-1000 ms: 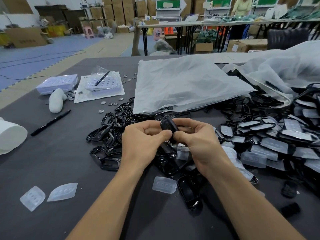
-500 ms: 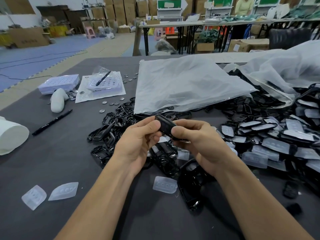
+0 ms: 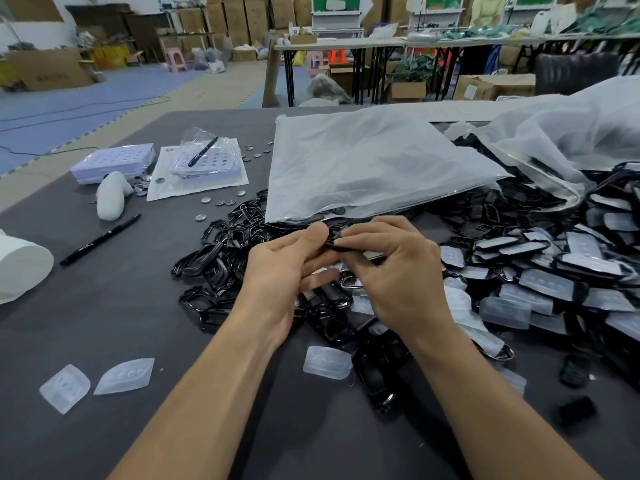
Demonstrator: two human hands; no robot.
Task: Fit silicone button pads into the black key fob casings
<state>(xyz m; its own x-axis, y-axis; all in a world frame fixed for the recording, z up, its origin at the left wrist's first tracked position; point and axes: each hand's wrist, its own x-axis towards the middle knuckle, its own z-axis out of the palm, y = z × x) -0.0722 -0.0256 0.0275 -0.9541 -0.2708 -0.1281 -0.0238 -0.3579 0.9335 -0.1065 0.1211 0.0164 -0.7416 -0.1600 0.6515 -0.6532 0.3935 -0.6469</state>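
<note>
A black key fob casing [image 3: 337, 241] is pinched between both hands, which are held together above the grey desk [image 3: 104, 323], as seen from the head camera. The left hand [image 3: 284, 268] is curled on one end of the casing, with the thumb laid along its top. The right hand [image 3: 391, 271] is clamped on the other end by thumb and fingertips. Whether a pad is seated in the casing cannot be told.

Beneath and to the left of the hands, a heap of black frames [image 3: 221, 244] is spread across the desk. A loose clear button pad [image 3: 327, 362] is seen on the desk between the forearms, and two more pads [image 3: 124, 375] are placed well apart to the left. To the right, casings topped with pads [image 3: 554, 282] are piled. A white plastic bag [image 3: 363, 168] is draped behind the hands, and a black pen [image 3: 100, 239] is seen near the frames.
</note>
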